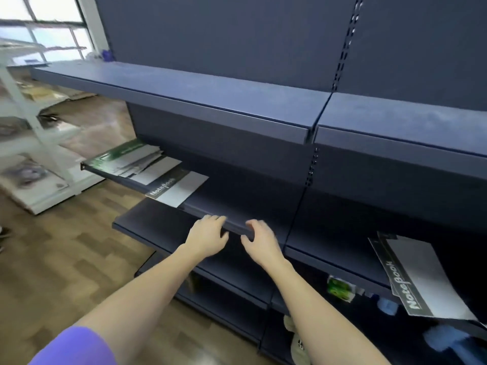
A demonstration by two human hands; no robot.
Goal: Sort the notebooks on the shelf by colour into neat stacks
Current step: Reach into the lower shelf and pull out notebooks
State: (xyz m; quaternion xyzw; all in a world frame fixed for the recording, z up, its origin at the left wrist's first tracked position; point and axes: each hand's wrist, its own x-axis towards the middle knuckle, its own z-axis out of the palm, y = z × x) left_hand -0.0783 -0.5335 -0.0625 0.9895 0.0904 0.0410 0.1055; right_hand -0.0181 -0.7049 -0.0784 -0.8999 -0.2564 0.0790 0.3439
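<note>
Your hands: left hand [208, 237] and right hand [259, 239] loosely spread at the shelf [232, 206] edge, holding nothing.
Notebooks: a messy pile [131, 160] at the shelf's left end; a grey one [413, 275] lower right.
Progress: you've barely started; no neat colour stacks yet.

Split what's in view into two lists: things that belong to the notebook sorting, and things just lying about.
Belongs to the job:
- green notebook topping the messy pile
- grey notebook at the pile's near end
- grey notebooks on the right shelf
- left hand and right hand, holding nothing

Lying about:
- green packet
- white rack
</note>
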